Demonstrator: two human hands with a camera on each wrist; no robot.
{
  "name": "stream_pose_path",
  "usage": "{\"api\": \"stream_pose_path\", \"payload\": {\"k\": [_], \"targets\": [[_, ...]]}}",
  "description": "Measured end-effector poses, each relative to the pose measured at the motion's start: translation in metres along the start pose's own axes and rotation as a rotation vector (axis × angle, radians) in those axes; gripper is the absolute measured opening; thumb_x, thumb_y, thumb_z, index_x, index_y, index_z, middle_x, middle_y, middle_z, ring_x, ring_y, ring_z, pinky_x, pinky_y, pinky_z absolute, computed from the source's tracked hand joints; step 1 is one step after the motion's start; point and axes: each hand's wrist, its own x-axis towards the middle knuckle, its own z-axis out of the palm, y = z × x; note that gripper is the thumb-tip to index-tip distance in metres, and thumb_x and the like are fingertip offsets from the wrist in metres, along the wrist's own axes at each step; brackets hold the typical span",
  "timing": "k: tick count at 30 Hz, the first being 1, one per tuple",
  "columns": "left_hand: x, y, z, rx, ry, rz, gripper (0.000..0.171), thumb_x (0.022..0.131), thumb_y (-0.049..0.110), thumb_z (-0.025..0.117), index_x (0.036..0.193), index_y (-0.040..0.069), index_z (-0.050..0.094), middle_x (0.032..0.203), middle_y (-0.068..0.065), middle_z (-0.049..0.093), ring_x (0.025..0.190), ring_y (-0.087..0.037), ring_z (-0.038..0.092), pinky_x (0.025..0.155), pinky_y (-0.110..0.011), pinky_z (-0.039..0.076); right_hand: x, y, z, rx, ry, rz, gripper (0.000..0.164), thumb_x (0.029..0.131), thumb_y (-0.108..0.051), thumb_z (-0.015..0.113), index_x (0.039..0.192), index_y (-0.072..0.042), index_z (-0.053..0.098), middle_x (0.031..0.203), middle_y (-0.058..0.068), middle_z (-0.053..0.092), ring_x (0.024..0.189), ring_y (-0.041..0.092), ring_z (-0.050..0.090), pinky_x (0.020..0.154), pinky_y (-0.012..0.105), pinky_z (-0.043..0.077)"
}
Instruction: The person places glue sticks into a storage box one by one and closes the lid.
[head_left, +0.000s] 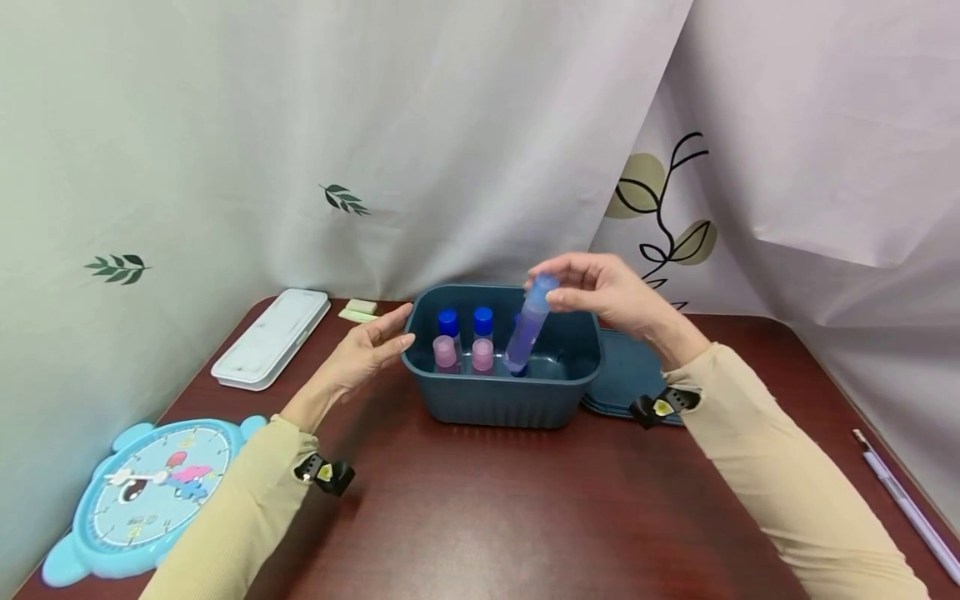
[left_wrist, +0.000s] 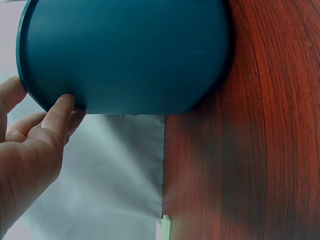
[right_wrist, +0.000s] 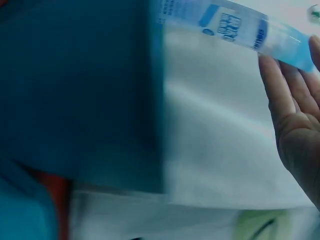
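A dark blue-green plastic bin stands on the table. Thumb and fingertips of my left hand touch its left end, near the rim; the fingers are fairly straight in the left wrist view. Above the bin my right hand pinches a slim clear bottle by its light-blue cap. The bottle is tilted, its lower end inside the bin opening; printed label marks show in the right wrist view. Inside the bin, two blue-capped bottles stand behind two pink-capped ones. Another blue cap is partly hidden behind the held bottle.
A matching blue-green lid lies right of the bin. To the left are a white case, pale green blocks and a blue toy clock. A pen lies along the right edge. Curtains hang behind the table.
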Motion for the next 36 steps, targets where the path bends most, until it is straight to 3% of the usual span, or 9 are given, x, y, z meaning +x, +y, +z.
{"api": "stream_pose_path", "payload": {"k": [6,12,19,25,29,31,33,36], "targets": [[0.001,0.001,0.003,0.0,0.002,-0.006,0.063,0.097,0.012,0.052,0.15,0.004,0.019,0.155,-0.013,0.022,0.138,-0.03,0.03,0.103,-0.038,0.037,0.005,0.035,0.003,-0.114,-0.193,0.139,0.033,0.09,-0.01,0.063,0.122,-0.001,0.059,0.123,0.016,0.061,0.106,0.021,0.062,0.091,0.031,0.052],[0.003,0.002,0.005,-0.024,-0.005,0.005,0.062,0.097,0.011,0.051,0.15,0.004,0.019,0.155,-0.013,0.021,0.138,-0.03,0.03,0.105,-0.043,0.033,0.01,0.045,0.004,-0.167,-0.339,0.213,0.034,0.089,-0.013,0.064,0.121,-0.001,0.06,0.124,0.017,0.059,0.103,0.023,0.06,0.088,0.037,0.052],[0.004,0.0,0.005,-0.019,-0.006,0.002,0.063,0.097,0.012,0.052,0.15,0.005,0.019,0.156,-0.012,0.02,0.138,-0.03,0.03,0.106,-0.042,0.033,0.012,0.048,0.006,-0.158,-0.45,0.225,0.034,0.088,-0.009,0.065,0.119,0.002,0.059,0.122,0.023,0.057,0.102,0.021,0.062,0.087,0.036,0.054],[0.004,0.0,0.007,-0.028,-0.008,0.001,0.063,0.097,0.011,0.052,0.15,0.004,0.019,0.155,-0.012,0.02,0.139,-0.029,0.029,0.105,-0.041,0.033,0.01,0.052,0.006,-0.19,-0.484,0.21,0.037,0.088,-0.008,0.065,0.122,0.004,0.057,0.126,0.025,0.055,0.111,0.025,0.059,0.091,0.033,0.052],[0.005,-0.001,0.007,-0.024,-0.013,0.005,0.062,0.097,0.01,0.051,0.149,0.001,0.018,0.155,-0.014,0.019,0.139,-0.031,0.027,0.105,-0.042,0.033,0.005,0.048,0.004,-0.185,-0.46,0.185,0.043,0.089,-0.009,0.064,0.128,0.003,0.053,0.132,0.024,0.052,0.121,0.032,0.052,0.096,0.033,0.049],[0.005,-0.002,0.007,-0.019,-0.015,0.008,0.062,0.097,0.009,0.05,0.149,0.0,0.017,0.155,-0.015,0.018,0.139,-0.032,0.026,0.105,-0.043,0.032,-0.001,0.042,0.0,-0.191,-0.404,0.152,0.044,0.089,-0.009,0.064,0.13,0.003,0.052,0.133,0.023,0.052,0.123,0.032,0.051,0.097,0.033,0.048],[0.004,-0.002,0.006,-0.019,-0.015,0.011,0.061,0.097,0.008,0.049,0.149,-0.001,0.017,0.155,-0.016,0.018,0.14,-0.032,0.025,0.106,-0.044,0.031,-0.011,0.036,-0.01,-0.22,-0.28,0.11,0.041,0.09,-0.01,0.063,0.129,0.001,0.054,0.13,0.019,0.056,0.12,0.028,0.055,0.096,0.031,0.048],[0.004,-0.001,0.004,-0.012,-0.01,0.017,0.062,0.097,0.01,0.05,0.149,0.0,0.018,0.156,-0.015,0.018,0.14,-0.032,0.025,0.106,-0.046,0.03,-0.037,0.032,-0.035,-0.223,0.026,0.089,0.034,0.091,-0.008,0.062,0.124,-0.001,0.058,0.118,0.008,0.065,0.108,0.017,0.063,0.089,0.026,0.052]]}}
